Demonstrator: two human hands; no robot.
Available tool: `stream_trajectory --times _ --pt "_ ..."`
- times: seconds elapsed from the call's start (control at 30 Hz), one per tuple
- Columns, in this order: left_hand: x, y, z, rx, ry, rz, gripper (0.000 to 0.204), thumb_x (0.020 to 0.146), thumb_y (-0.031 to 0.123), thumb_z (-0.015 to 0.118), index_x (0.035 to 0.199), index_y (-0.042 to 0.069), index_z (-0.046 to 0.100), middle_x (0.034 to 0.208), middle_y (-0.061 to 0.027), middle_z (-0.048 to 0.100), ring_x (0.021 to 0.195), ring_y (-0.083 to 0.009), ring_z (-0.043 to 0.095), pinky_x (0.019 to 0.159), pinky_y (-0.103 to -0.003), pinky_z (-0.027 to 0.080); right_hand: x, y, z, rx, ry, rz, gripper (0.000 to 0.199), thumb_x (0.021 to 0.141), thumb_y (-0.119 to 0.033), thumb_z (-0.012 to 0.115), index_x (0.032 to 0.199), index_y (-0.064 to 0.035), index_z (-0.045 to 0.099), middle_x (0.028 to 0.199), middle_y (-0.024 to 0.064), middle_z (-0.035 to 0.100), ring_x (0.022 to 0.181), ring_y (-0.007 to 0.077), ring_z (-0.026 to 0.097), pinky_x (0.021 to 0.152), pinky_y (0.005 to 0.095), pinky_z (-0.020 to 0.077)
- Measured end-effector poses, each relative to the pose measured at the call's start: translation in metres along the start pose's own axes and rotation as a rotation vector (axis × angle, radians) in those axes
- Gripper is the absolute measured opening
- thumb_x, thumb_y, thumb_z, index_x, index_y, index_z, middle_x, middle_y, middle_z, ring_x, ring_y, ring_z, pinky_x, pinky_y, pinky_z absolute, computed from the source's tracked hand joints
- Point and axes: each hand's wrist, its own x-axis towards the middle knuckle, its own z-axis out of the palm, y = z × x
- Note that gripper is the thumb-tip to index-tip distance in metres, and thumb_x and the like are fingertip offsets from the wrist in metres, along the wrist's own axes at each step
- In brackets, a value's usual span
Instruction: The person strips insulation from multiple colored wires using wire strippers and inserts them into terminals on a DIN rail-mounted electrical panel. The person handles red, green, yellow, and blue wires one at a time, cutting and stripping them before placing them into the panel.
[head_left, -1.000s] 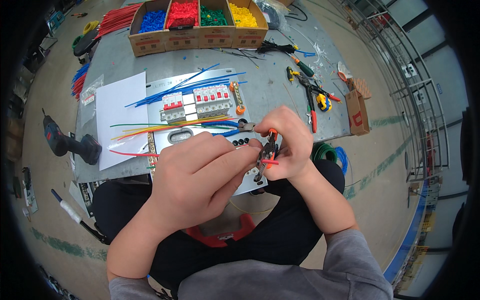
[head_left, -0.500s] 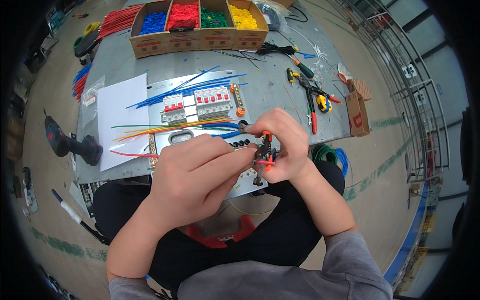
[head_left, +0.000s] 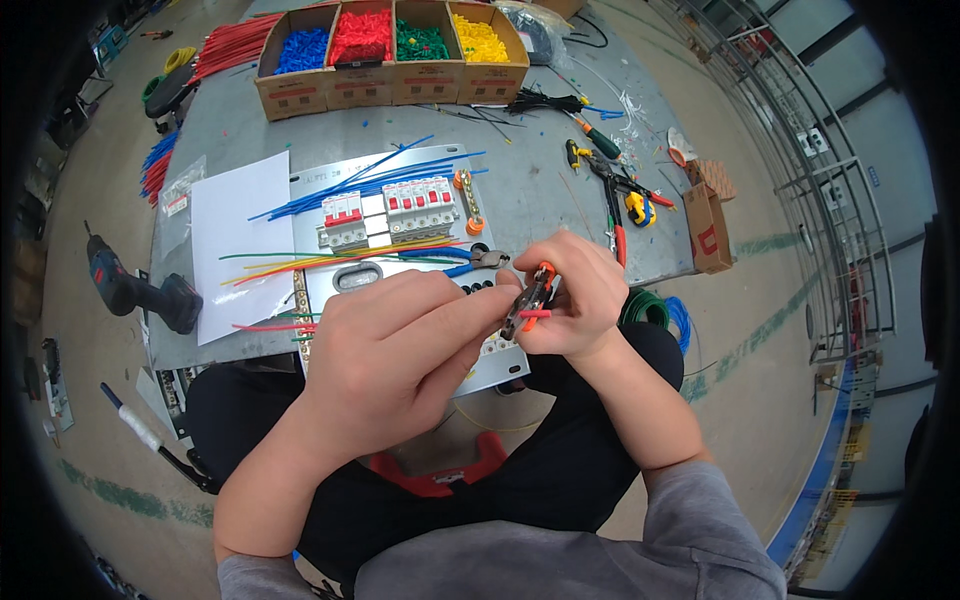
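While both hands meet over the lap, little has shifted since the earlier frames.
Left hand (head_left: 400, 350) stays curled, fingertips pinching the red wire (head_left: 537, 314), which lies level, pointing left-right. Right hand (head_left: 570, 300) has tilted the orange-handled tool (head_left: 525, 300) slightly; it grips it closed, long axis slanting upper right to lower left, just before the metal panel (head_left: 400, 170).

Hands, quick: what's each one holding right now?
Left hand: closed, fingertips pinching the red wire.
Right hand: closed on the orange-handled crimping tool.
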Motion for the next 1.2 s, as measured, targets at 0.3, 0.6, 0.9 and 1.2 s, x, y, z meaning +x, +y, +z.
stream_trajectory --times 0.3,0.6,0.9,1.2 --pt "0.007 -0.013 -0.002 0.325 0.086 0.016 0.025 0.085 -0.006 0.077 0.110 -0.001 0.076 0.085 -0.0111 0.070 0.070 -0.0273 0.068 0.059 -0.038 0.052 -0.017 -0.029 0.030 0.501 -0.081 0.691 0.024 0.089 -0.013 0.086 0.103 -0.0008 0.071 0.079 0.0049 0.070 0.065 0.0097 0.064 0.060 0.0269 0.0492" --pt "0.008 -0.039 -0.034 0.513 0.251 -0.115 0.017 0.092 0.000 0.078 0.109 0.002 0.079 0.085 -0.0092 0.070 0.073 -0.0259 0.069 0.062 -0.038 0.054 0.011 0.078 -0.035 1.115 0.684 1.164 0.013 0.098 -0.022 0.069 0.102 -0.0112 0.063 0.084 0.0026 0.060 0.080 0.0210 0.061 0.079 0.0419 0.0493" --pt "-0.001 -0.069 0.013 0.386 -0.162 -0.266 0.013 0.100 0.010 0.074 0.110 0.006 0.081 0.092 -0.0095 0.074 0.086 -0.0284 0.072 0.076 -0.041 0.057 0.001 0.051 -0.026 1.153 0.385 1.197 0.035 0.099 -0.020 0.069 0.127 -0.0014 0.061 0.100 0.0061 0.066 0.095 0.0216 0.068 0.092 0.0392 0.0510" --pt "-0.010 -0.123 0.076 0.630 -0.289 -0.064 0.019 0.095 0.012 0.077 0.113 0.010 0.080 0.109 -0.0056 0.069 0.109 -0.0270 0.064 0.092 -0.043 0.057 0.005 0.047 -0.027 1.112 0.323 1.193 0.036 0.098 -0.018 0.069 0.127 0.0014 0.061 0.093 0.0102 0.070 0.090 0.0195 0.068 0.085 0.0341 0.0510"
